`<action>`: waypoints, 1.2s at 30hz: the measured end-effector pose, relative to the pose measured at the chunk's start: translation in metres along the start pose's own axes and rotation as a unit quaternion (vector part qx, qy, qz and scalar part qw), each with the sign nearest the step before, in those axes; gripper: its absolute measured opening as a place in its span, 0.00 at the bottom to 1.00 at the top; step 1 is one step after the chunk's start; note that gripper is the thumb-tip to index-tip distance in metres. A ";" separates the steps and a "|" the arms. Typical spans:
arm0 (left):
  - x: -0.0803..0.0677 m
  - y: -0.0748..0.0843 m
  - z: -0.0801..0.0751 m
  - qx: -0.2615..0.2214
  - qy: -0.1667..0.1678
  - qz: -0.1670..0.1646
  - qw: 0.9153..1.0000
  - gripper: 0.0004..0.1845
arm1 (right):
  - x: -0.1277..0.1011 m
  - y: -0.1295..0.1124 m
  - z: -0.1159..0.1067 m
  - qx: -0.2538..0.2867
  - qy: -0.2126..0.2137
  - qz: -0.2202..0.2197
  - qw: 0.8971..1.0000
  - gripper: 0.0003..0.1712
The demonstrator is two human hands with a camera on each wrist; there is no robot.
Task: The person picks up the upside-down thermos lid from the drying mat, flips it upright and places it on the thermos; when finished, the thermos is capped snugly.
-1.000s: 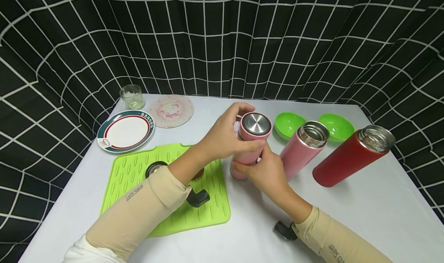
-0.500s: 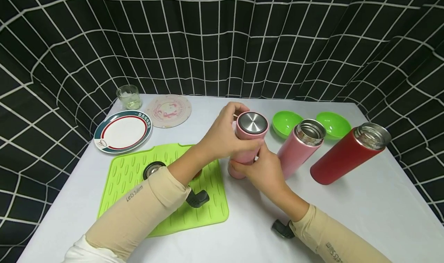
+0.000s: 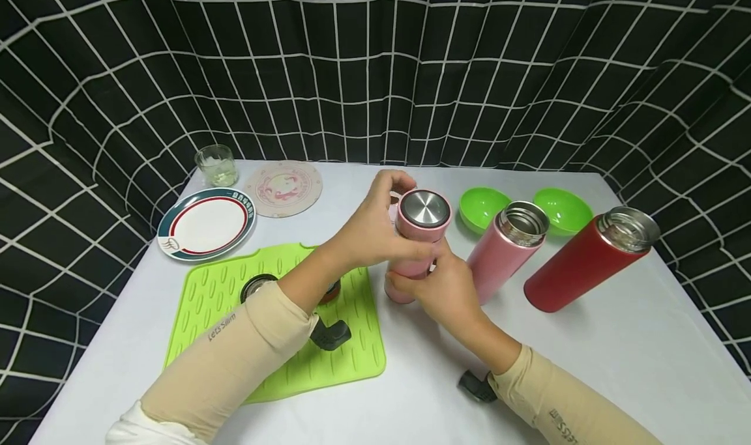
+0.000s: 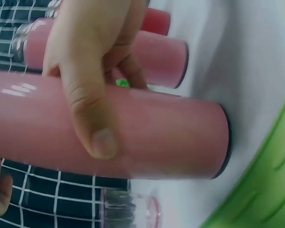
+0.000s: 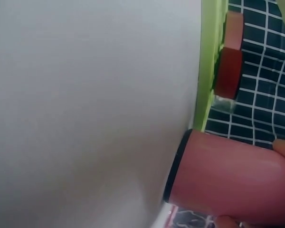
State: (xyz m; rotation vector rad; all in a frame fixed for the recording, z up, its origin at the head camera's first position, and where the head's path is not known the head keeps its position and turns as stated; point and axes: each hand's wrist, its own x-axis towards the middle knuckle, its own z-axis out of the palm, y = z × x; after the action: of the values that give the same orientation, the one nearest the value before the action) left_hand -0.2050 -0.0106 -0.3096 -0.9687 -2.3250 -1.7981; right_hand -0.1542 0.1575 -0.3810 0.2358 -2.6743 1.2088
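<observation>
A pink bottle [image 3: 411,269] stands upright on the white table [image 3: 616,354], just right of the green mat [image 3: 229,301]. Its pink lid with a steel top [image 3: 424,210] is on. My left hand [image 3: 384,227] is curled round the lid from the left. My right hand [image 3: 446,288] grips the bottle's body lower down; its thumb [image 4: 92,123] lies across the pink wall in the left wrist view. The right wrist view shows the bottle's base [image 5: 218,175] resting on the table.
An open pink bottle [image 3: 504,249] and an open red bottle [image 3: 587,262] stand to the right, with two green bowls [image 3: 484,207] [image 3: 563,210] behind them. A black lid [image 3: 258,285] and a red lid [image 5: 230,66] lie on the mat. Plate [image 3: 205,223], coaster [image 3: 284,187] and glass [image 3: 216,165] stand far left.
Both hands stay on the pink bottle, which has not left its spot. My left fingers have shifted slightly round the lid.
</observation>
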 end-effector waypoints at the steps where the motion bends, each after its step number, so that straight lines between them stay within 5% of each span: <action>1: 0.000 0.000 0.000 0.011 0.006 -0.001 1.000 0.39 | 0.000 0.000 0.000 -0.002 0.001 0.000 1.000 0.42; 8: 0.000 0.000 -0.006 -0.013 -0.017 -0.029 0.999 0.39 | 0.000 0.001 0.000 -0.002 -0.001 -0.003 1.000 0.41; 14: -0.003 -0.001 -0.007 -0.007 -0.009 -0.025 1.000 0.34 | 0.000 0.002 0.002 0.000 -0.004 -0.003 1.000 0.41; 21: -0.003 -0.002 -0.001 0.019 0.004 -0.016 1.000 0.39 | 0.001 0.001 0.006 0.008 0.003 0.007 1.000 0.40; 27: 0.002 -0.004 -0.007 -0.063 -0.053 -0.018 0.996 0.38 | 0.001 0.002 0.008 0.032 0.001 0.013 0.999 0.41; 33: 0.001 -0.005 0.000 -0.021 0.006 -0.003 1.000 0.39 | 0.001 0.002 0.008 0.032 -0.008 0.026 0.999 0.41; 36: 0.002 -0.008 -0.002 -0.065 -0.012 0.011 0.998 0.34 | 0.002 0.002 0.007 0.039 -0.011 0.033 0.999 0.41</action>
State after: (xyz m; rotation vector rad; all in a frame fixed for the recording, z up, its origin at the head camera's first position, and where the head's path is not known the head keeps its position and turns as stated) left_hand -0.2115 -0.0127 -0.3152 -1.0335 -2.2250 -1.9614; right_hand -0.1571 0.1531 -0.3863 0.1748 -2.6764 1.3396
